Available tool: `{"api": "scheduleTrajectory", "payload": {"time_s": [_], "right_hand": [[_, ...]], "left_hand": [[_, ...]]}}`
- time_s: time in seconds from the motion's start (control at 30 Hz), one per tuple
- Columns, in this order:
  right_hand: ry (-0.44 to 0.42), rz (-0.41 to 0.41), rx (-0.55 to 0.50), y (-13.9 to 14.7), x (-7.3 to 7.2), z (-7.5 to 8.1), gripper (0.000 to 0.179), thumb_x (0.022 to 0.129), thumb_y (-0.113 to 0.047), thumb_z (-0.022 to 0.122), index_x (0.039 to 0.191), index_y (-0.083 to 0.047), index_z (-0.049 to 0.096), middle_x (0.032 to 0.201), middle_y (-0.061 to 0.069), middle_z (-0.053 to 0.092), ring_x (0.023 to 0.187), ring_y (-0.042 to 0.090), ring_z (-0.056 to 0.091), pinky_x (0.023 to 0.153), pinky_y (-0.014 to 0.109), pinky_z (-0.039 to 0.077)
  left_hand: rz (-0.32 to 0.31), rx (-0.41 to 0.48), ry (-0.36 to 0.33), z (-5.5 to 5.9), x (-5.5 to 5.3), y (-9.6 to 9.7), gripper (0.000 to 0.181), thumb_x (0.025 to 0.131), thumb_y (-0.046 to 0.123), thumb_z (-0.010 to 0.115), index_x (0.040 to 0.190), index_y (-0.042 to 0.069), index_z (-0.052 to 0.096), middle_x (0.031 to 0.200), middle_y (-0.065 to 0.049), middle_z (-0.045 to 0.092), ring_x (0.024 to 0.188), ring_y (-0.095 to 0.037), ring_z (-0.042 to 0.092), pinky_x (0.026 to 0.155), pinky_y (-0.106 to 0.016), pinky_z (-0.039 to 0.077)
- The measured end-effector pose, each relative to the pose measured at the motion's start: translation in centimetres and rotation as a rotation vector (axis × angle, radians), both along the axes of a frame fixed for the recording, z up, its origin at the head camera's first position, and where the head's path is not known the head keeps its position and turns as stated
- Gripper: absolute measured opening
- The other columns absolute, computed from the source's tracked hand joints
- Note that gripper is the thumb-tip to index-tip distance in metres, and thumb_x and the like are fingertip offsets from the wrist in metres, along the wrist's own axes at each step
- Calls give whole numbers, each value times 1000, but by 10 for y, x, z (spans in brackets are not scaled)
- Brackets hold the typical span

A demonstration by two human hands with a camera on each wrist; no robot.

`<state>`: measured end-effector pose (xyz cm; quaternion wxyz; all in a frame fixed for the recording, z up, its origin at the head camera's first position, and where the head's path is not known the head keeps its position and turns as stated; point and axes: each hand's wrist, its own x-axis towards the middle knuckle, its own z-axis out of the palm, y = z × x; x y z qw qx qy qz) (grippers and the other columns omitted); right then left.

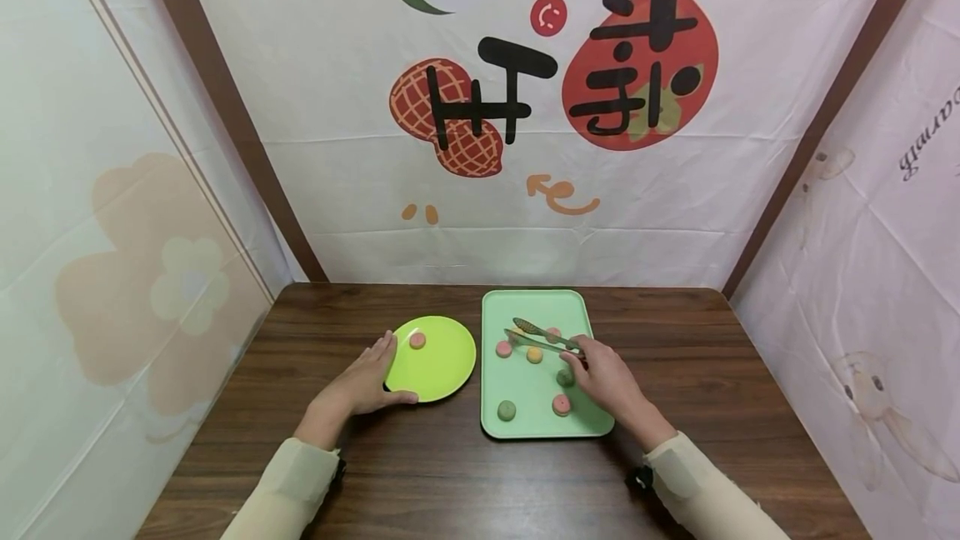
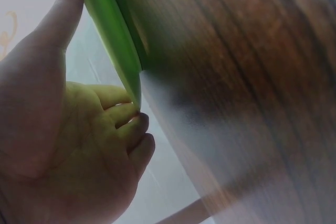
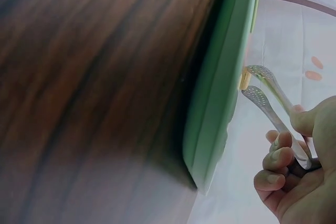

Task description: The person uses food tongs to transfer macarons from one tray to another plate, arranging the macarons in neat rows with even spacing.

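My left hand [image 1: 363, 377] rests at the near left rim of a yellow-green plate [image 1: 442, 373], its fingers along the left edge and thumb at the front. The left wrist view shows its fingertips at the rim of the plate [image 2: 113, 35]. On the plate lies a pink macaron [image 1: 417, 341]. My right hand [image 1: 603, 377] holds metal serving tongs [image 1: 546, 335] over a light green tray [image 1: 536, 423]. The perforated tips of the tongs [image 3: 257, 94] stand apart beside a yellow macaron [image 3: 245, 78] in the right wrist view.
Around the tongs lie a pink macaron [image 1: 504, 349], a yellow macaron [image 1: 534, 354] and another pink macaron [image 1: 553, 334]. Nearer on the tray are a green macaron [image 1: 507, 411] and a pink macaron [image 1: 562, 405]. A green macaron [image 1: 565, 377] sits beside my right hand. Printed cloth [image 1: 450, 257] backs the wooden table [image 1: 435, 473].
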<state>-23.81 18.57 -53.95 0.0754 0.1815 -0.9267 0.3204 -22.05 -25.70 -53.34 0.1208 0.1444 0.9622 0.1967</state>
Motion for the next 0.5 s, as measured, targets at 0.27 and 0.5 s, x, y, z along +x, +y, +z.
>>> {"api": "scheduleTrajectory", "payload": {"time_s": [0.27, 0.5], "right_hand": [[3, 23, -5, -6, -2, -1, 16, 108, -26, 69, 116, -13, 73, 76, -8, 57, 60, 9, 47, 55, 29, 42], [8, 22, -24, -13, -1, 0, 30, 106, -25, 72, 131, -8, 74, 87, -7, 67, 67, 6, 54, 59, 30, 48]], "left_hand": [[5, 5, -6, -1, 0, 0, 129, 89, 65, 80, 166, -14, 12, 174, -33, 10, 163, -47, 15, 132, -60, 20], [7, -1, -8, -3, 0, -1, 130, 89, 66, 80, 166, -13, 11, 175, -32, 9, 163, -46, 14, 132, -60, 20]]}}
